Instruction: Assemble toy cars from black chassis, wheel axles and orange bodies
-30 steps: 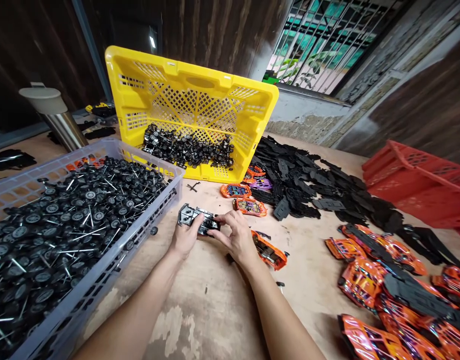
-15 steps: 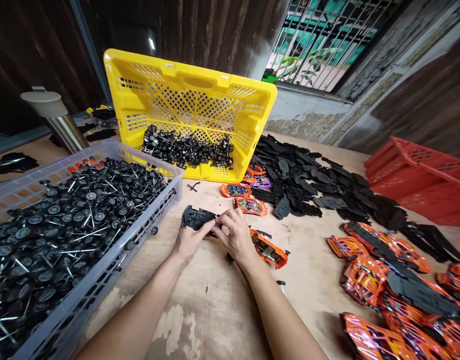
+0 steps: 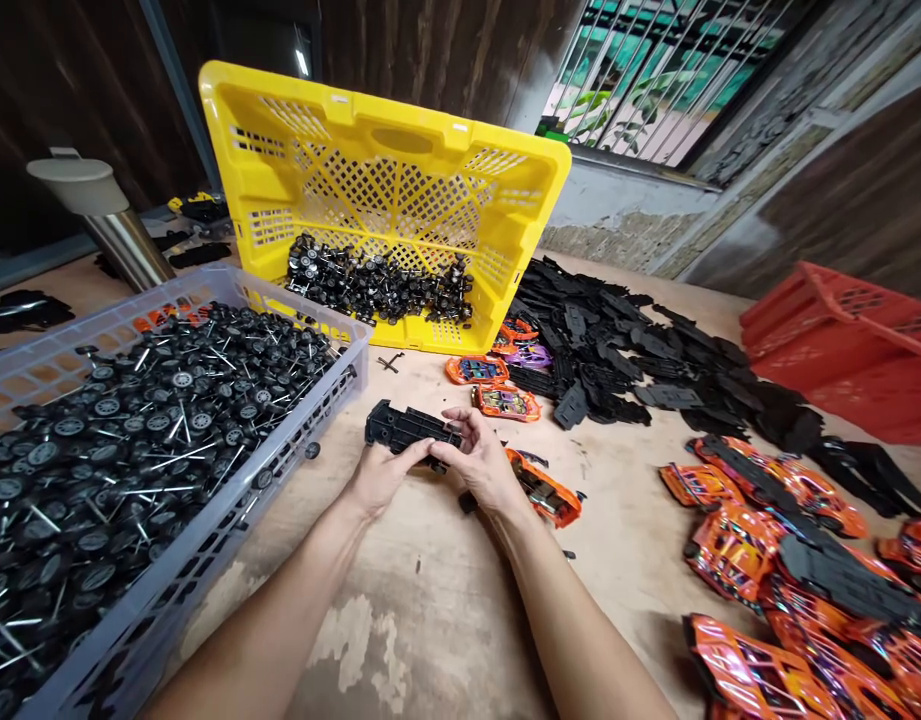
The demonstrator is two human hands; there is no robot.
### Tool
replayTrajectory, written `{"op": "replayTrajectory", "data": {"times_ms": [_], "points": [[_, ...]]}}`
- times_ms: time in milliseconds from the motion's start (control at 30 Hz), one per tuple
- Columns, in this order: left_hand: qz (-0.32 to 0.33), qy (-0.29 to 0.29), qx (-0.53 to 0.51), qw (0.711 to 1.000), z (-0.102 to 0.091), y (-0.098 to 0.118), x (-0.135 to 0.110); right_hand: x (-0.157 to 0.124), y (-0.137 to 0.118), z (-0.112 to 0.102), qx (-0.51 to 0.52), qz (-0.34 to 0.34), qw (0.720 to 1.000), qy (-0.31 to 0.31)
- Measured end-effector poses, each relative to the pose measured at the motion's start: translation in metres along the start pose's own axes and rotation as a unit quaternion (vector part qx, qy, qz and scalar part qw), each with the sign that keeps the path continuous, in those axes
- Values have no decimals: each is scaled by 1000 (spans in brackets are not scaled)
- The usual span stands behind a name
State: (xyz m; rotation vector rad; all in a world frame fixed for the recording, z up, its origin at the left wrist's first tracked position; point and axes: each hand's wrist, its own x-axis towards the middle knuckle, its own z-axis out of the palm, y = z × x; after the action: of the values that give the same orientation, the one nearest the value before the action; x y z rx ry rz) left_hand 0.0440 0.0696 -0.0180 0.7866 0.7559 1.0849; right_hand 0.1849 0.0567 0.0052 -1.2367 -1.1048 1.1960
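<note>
Both my hands hold a black toy-car chassis (image 3: 401, 427) just above the wooden table (image 3: 430, 600). My left hand (image 3: 377, 477) grips its near side from below, fingers curled. From the right, the pinching fingers of my right hand (image 3: 481, 463) close on the chassis's right end. An orange toy-car body (image 3: 546, 490) lies right behind my right hand, touching the table.
A grey basket (image 3: 280, 440) full of black wheels on metal axles stands at the left. A tilted yellow crate (image 3: 385, 190) with more wheels is behind. A heap of black chassis plates (image 3: 640, 360), a red crate (image 3: 850, 340) and several orange car bodies (image 3: 760, 550) fill the right side.
The chassis was turned over in my hands: its shiny silver side showed a second ago, now the black underside faces up. Both hands stayed in the same spot.
</note>
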Motion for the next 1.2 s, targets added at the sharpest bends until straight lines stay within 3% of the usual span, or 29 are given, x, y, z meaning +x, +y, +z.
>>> {"op": "replayTrajectory", "data": {"times_ms": [100,267,433,533,667,767,867,1000,1067,1133,1200], "points": [[-5,30,14,999,-1,-1,2,-1,-4,0,7,28,1000,-3],[48,57,35,997,-4,3,2,-8,-16,-10,-17,61,998,26],[57,88,41,994,-5,7,5,-10,-31,-16,-79,19,996,35],[54,75,25,995,-3,10,4,-8,-29,-7,-83,7,996,16],[57,64,4,996,-2,13,2,-5,-26,1,-28,43,999,2],[57,51,17,997,-3,14,1,-2,-31,-1,-20,56,998,19],[53,54,17,997,-4,15,-1,0,-31,-12,-86,55,995,17],[22,100,-30,994,-5,16,-1,-2,-28,-37,-248,0,966,77],[-3,121,-39,992,-4,14,1,1,-36,-39,-306,-47,945,107],[-23,124,-46,991,-1,11,4,9,-54,-24,-335,-109,932,88],[-7,98,-79,992,3,10,7,22,-77,10,-361,-186,914,12]]}}
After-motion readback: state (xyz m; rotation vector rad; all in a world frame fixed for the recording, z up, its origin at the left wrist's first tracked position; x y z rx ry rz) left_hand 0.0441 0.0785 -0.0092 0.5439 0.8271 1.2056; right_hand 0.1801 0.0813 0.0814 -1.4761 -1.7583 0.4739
